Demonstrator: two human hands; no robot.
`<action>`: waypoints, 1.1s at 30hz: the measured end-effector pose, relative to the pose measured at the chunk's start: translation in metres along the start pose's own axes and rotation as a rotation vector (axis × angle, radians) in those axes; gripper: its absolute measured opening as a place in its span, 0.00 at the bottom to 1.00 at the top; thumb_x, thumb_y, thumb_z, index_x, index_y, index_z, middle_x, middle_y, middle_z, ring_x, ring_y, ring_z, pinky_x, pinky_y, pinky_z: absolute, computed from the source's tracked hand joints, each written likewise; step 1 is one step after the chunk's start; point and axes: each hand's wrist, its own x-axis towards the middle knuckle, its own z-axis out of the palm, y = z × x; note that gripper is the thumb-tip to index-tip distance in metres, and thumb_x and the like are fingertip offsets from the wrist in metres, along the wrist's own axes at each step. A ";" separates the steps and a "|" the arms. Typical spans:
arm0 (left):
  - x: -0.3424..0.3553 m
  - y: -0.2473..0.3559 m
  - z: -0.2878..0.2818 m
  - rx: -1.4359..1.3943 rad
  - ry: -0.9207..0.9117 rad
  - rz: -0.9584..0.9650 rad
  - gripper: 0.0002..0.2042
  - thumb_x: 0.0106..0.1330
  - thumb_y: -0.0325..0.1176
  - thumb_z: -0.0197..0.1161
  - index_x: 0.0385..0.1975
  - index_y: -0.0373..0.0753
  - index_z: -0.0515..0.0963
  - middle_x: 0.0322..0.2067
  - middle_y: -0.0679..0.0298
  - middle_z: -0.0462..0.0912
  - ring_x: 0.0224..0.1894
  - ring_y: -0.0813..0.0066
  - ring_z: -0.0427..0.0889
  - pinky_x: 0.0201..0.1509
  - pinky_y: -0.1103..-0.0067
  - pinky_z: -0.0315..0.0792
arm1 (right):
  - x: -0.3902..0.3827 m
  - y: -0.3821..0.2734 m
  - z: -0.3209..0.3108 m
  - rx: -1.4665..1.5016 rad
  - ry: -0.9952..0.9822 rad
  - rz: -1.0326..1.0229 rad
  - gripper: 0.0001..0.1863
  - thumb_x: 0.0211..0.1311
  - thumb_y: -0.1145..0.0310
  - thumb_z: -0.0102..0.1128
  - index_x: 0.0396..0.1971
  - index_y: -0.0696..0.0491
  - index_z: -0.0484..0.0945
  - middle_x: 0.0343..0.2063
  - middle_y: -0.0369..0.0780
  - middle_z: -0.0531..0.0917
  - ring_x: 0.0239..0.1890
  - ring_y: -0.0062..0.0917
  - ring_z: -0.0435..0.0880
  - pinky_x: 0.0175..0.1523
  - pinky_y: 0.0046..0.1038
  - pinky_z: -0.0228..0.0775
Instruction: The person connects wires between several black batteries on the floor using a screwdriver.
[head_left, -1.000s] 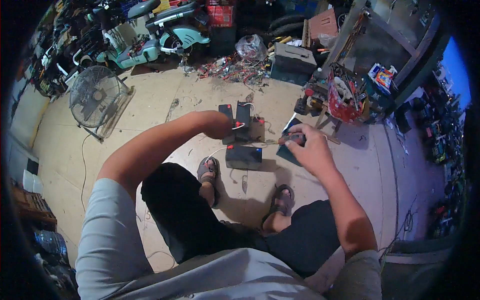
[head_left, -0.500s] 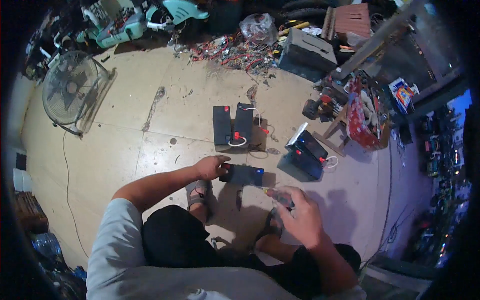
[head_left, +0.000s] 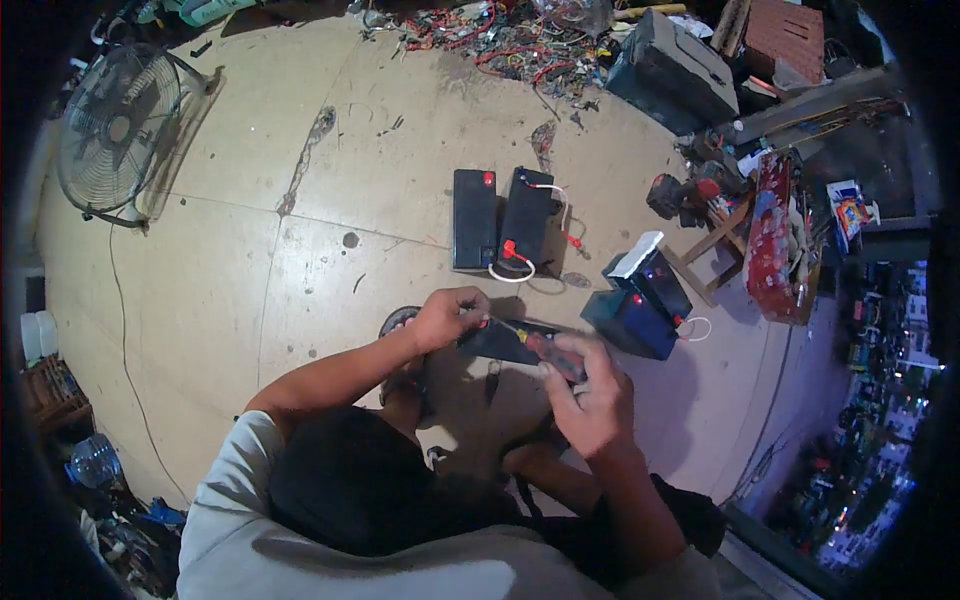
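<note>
Since the frame half a second earlier, the screwdriver (head_left: 556, 358) had been swung from the near right edge of the near battery (head_left: 495, 344) to a slant across its top, with its thin shaft now pointed left toward the red terminal (head_left: 484, 323). The view had also been shifted, so the scene was framed differently. By this, attention was judged to have been brought to the terminal at the left end. The screwdriver handle was gripped firmly in the right hand (head_left: 597, 402). The left hand (head_left: 452, 318) was held at that left end, its fingers bent toward the terminal; whether they were closed on anything could not be told, nor could it be made out whether the terminal was touched by the tip. The near battery was set on the floor (head_left: 220, 300) just in front of the person, a dark, smooth, oblong block. Beyond it, two matching blocks, the far left battery (head_left: 474, 222) and the far right battery (head_left: 527, 222), were joined by a curved white wire (head_left: 512, 277) with a red sleeve. To the right, a leaning pair of batteries (head_left: 628, 325) was topped by a rough white scrap (head_left: 637, 257). The floor was laid in pale, hard, stained tiles, broken by a jagged crack. At far left a round fan (head_left: 120, 130) was caged in thin metal wire, and along the far side a tangled heap of wires (head_left: 500, 40) was strewn.
</note>
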 end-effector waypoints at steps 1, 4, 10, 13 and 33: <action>0.002 -0.003 0.001 -0.021 0.007 0.022 0.04 0.71 0.26 0.65 0.40 0.33 0.83 0.32 0.63 0.85 0.36 0.79 0.82 0.42 0.77 0.78 | 0.005 -0.002 0.006 0.012 0.032 -0.002 0.21 0.62 0.73 0.69 0.55 0.53 0.75 0.42 0.49 0.86 0.43 0.44 0.87 0.47 0.42 0.78; -0.003 -0.002 -0.003 -0.009 -0.013 0.030 0.06 0.70 0.24 0.64 0.44 0.34 0.84 0.39 0.61 0.88 0.40 0.76 0.84 0.48 0.76 0.78 | 0.006 -0.009 0.012 0.004 0.043 0.039 0.21 0.62 0.73 0.69 0.54 0.54 0.76 0.41 0.49 0.86 0.43 0.45 0.87 0.47 0.42 0.78; -0.018 -0.008 -0.003 0.020 -0.075 0.152 0.14 0.69 0.23 0.63 0.53 0.36 0.83 0.51 0.56 0.88 0.54 0.68 0.84 0.63 0.74 0.75 | -0.001 -0.009 0.022 -0.054 0.046 0.114 0.18 0.61 0.72 0.70 0.50 0.54 0.79 0.40 0.49 0.86 0.42 0.44 0.87 0.48 0.41 0.78; -0.022 -0.007 -0.004 0.055 -0.082 0.217 0.15 0.69 0.24 0.63 0.55 0.38 0.82 0.52 0.56 0.87 0.56 0.66 0.84 0.64 0.73 0.74 | -0.004 -0.003 0.029 -0.043 0.063 0.092 0.17 0.60 0.72 0.70 0.49 0.55 0.80 0.39 0.49 0.86 0.41 0.44 0.87 0.48 0.41 0.78; -0.027 -0.005 0.007 0.116 0.020 0.108 0.07 0.70 0.27 0.65 0.46 0.38 0.80 0.40 0.58 0.87 0.42 0.73 0.83 0.50 0.73 0.76 | -0.015 0.018 0.038 -0.023 0.172 -0.023 0.18 0.60 0.74 0.71 0.50 0.54 0.78 0.36 0.46 0.87 0.35 0.37 0.87 0.43 0.37 0.79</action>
